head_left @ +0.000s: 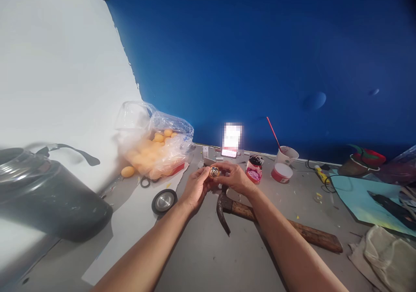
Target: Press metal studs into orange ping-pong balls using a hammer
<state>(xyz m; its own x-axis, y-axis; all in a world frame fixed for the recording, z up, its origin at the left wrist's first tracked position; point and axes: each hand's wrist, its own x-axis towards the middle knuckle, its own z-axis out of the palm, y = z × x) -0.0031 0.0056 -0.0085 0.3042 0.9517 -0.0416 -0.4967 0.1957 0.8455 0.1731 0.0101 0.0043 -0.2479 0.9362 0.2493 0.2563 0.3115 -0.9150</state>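
Note:
Near the middle of the view, my left hand (196, 187) and my right hand (234, 177) hold a small shiny round metal piece (214, 172) between their fingertips. An orange-yellow edge shows around it. A claw hammer with a wooden handle (316, 236) lies on the grey table below my right hand, its claw pointing toward me. To the left of my left hand sits a round black lid with a metal centre (164, 202). Beyond my hands stands a lit phone screen (232, 138), partly blurred out.
A clear bag of orange balls (156, 153) lies at the back left, near a large dark jug (55, 196). Right of centre are a stained red jar (254, 170), a white cup (287, 155), and a cloth (385, 255).

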